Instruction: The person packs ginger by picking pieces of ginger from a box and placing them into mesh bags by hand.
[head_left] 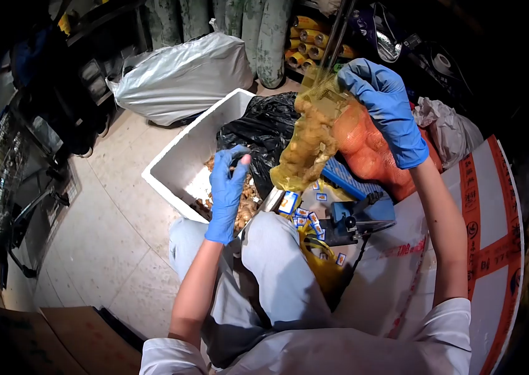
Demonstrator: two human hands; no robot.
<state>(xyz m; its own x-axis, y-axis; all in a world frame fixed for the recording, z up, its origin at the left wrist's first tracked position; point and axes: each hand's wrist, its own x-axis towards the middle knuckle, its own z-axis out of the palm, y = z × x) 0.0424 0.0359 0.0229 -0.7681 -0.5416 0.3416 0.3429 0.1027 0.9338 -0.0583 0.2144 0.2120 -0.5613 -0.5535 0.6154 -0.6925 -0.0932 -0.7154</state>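
Both of my hands wear blue gloves. My right hand [383, 103] is raised, its fingers pinched on the top of a yellow mesh bag [307, 140]. Knobbly pieces of what looks like ginger fill the bag, which hangs down in front of my knees. Over the near side of a white foam box [177, 150] is my left hand [229, 187], fingers bent and thumb apart, with nothing visible in it; a bare fingertip pokes out of the glove. Loose ginger [247, 209] lies in the box below, partly hidden by that hand and a black plastic bag [261, 128].
A blue and black tabletop device [352, 219] stands before my right knee, near small printed labels [302, 215]. Behind it is a red mesh sack [367, 147]. A white wrapped bundle [183, 78] and green winter melons [272, 47] stand at the back. A taped foam box [420, 250] is at right.
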